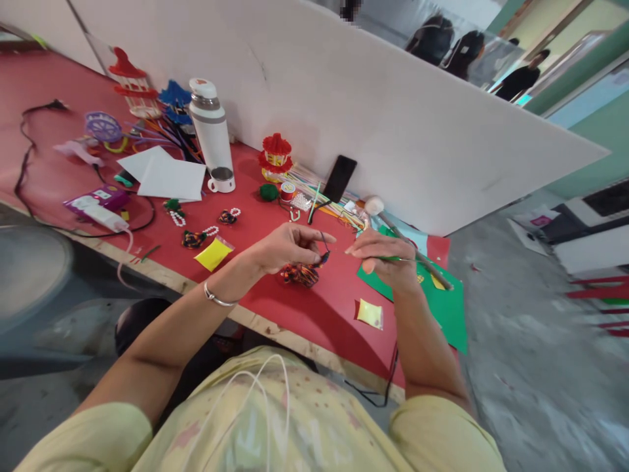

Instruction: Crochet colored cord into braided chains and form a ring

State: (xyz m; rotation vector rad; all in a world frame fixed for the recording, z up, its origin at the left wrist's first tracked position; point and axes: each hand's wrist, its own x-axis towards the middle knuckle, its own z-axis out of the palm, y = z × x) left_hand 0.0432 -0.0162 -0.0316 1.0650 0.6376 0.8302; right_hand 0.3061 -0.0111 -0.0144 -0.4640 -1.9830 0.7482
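Note:
My left hand [289,249] is closed, its thumb and fingers pinching a strand of dark multicoloured yarn [323,257]. Part of the strand stands up in a loop by the index fingertip. Just under this hand lies a bundle of the same black, orange and red yarn [301,276]. My right hand [386,255], a short way to the right, is closed around a slim green stick-like tool [393,258]. Its tip is too small to make out. A small yellow packet [369,314] lies on the table below the right hand.
Yarn charms with white beads [194,238], a yellow packet [214,254] and a white flask [212,134] stand to the left. Behind are a phone [341,178], thread spool [287,191] and green yarn ball [268,192]. A mallet-like stick [422,255] crosses green sheets [452,311].

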